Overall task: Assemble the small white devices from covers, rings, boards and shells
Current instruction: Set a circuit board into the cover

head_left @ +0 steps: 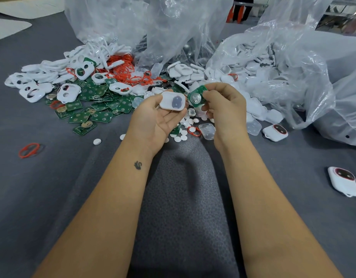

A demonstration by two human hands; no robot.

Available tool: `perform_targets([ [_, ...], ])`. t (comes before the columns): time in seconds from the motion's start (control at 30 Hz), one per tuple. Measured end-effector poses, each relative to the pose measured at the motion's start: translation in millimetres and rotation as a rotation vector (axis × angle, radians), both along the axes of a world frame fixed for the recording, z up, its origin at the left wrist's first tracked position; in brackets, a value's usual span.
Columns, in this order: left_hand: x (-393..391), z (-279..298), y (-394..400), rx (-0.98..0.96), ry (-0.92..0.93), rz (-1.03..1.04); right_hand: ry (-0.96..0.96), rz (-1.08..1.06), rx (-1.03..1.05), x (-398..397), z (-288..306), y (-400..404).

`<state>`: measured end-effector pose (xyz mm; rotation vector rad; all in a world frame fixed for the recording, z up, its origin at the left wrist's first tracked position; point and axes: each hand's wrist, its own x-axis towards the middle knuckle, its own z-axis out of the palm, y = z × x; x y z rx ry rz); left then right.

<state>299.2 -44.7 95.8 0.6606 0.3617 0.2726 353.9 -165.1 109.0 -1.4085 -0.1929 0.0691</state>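
Note:
My left hand [153,117] holds a white cover [172,101], inner side up, between thumb and fingertips. Just to its right, my right hand [223,105] pinches a green board [197,96] with a round silver cell on it. The board and the cover nearly touch. Behind the hands lie heaps of parts: white covers with holes [68,93], green boards [101,109], red rings [129,73] and white shells [253,73] spilling from a plastic bag.
Small white discs [183,135] and clear inserts [208,130] lie under my hands. Finished white devices sit at the right [275,132] and far right [342,180]. A loose red ring [29,149] lies at the left. Large clear bags [173,27] stand behind the heaps.

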Motion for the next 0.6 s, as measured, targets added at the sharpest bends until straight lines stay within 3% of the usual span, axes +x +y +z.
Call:
perform_targets([
  [0.6,1.8,-2.6,-5.7,0.049,-0.046,-0.086,-0.053,0.014,-0.147,-6.6,-1.7,9.7],
])
